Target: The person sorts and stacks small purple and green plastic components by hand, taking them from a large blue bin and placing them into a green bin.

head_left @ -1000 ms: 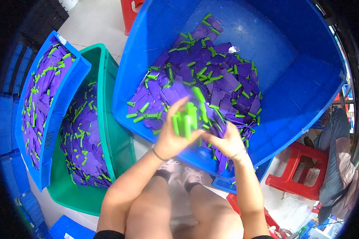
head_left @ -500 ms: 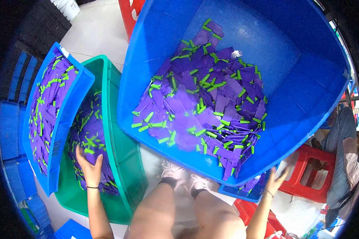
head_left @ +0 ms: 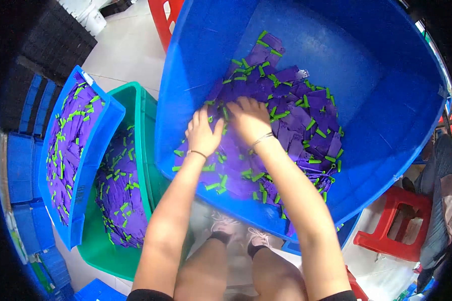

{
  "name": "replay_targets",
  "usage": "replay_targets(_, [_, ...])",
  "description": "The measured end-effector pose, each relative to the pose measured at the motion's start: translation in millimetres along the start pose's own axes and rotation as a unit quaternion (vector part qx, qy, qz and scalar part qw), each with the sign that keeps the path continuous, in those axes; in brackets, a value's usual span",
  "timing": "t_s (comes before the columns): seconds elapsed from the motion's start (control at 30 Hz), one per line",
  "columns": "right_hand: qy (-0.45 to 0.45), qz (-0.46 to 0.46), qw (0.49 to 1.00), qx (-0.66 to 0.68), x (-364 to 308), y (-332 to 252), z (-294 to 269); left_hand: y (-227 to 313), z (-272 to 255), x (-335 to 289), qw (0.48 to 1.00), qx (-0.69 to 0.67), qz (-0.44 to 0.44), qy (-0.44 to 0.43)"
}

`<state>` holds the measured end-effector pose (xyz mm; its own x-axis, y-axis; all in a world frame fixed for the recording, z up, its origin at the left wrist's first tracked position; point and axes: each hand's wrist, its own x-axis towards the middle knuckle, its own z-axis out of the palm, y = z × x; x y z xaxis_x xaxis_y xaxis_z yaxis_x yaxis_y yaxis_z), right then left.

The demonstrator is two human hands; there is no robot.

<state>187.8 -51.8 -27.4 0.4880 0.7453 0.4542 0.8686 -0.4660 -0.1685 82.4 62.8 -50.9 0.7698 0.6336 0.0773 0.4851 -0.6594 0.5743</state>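
Note:
Both my hands reach into the large blue bin [head_left: 186,70], over a heap of flat purple plastic pieces with bright green tube-shaped ends [head_left: 291,120]. My left hand [head_left: 204,131] is at the heap's left side, its fingers apart and thumb out toward the right hand. Close beside it, my right hand [head_left: 248,119] rests on the pieces with spread, bent fingers. Its fingertips partly sink among them. A few green ends show between the two hands. I cannot make out a piece held in either hand.
To the left stand a green bin [head_left: 143,150] and a tilted blue crate [head_left: 78,220], both with more purple-and-green pieces. A red stool [head_left: 369,241] and another person's leg [head_left: 434,175] are at the right. Stacked dark crates [head_left: 55,45] line the far left.
My left hand has moved right from the green bin into the large blue bin. The right hand has come in from outside the bin's near right edge onto the heap.

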Motion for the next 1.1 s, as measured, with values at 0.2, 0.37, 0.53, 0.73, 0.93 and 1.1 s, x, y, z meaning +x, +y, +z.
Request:
replay_targets(0.2, [-0.082,0.275,0.958,0.021,-65.3,38.3,-56.7,12.1,9.2,-36.5,0.988,-0.039,0.149,0.021])
replay_targets(0.37, [0.008,0.388,0.907,0.161,-129.1,33.5,-106.4,57.6,8.5,-64.2,0.966,-0.111,0.219,-0.085])
replay_targets(0.53, [0.076,0.499,0.679,0.533,-144.0,0.0,-118.0,94.1,-23.4,-89.2,0.961,-0.158,0.215,-0.073])
replay_targets(0.73, [-0.025,0.424,0.626,0.654,-135.9,-45.1,-78.1,83.0,-7.2,-101.8,0.861,-0.493,0.059,-0.115])
replay_targets(0.93, [-0.128,0.368,0.741,0.547,-124.9,-46.2,-92.1,80.0,-7.5,-97.0,0.918,-0.322,0.225,-0.052])
replay_targets(1.1, [-0.214,0.33,0.869,0.299,-84.8,-26.4,-81.8,65.5,-13.9,-79.2,0.959,-0.204,0.195,-0.027])
